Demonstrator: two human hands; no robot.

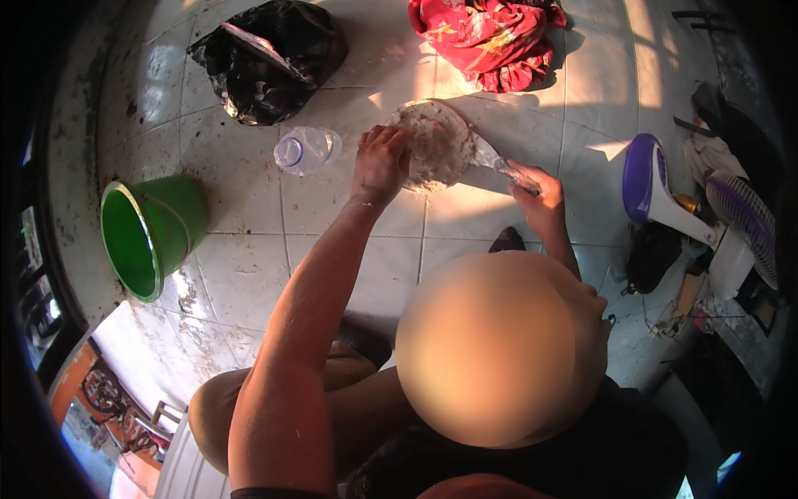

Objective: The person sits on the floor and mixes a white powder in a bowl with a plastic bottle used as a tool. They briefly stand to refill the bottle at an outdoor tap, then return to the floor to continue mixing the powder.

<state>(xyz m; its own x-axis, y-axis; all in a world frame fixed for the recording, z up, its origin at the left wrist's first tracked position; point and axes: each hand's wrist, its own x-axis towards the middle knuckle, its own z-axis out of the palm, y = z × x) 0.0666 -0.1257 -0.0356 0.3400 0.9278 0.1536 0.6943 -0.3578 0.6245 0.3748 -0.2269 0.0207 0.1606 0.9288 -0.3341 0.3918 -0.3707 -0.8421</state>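
My left hand is closed, its fingers curled at the left rim of a round, shallow bowl. A lumpy, pale grey-beige paste fills much of the bowl and smears its rim. In my right hand is the handle of a scraper, gripped from the right. Its broad, pale blade is smeared and reaches the bowl's right edge. A clear plastic bottle with a blue-tinted top is just left of my left hand.
A green bucket is on the tiled floor at the left. Beyond the bowl are a crumpled black plastic bag and a bundle of red patterned cloth. A purple-and-white fan and clutter line the right side.
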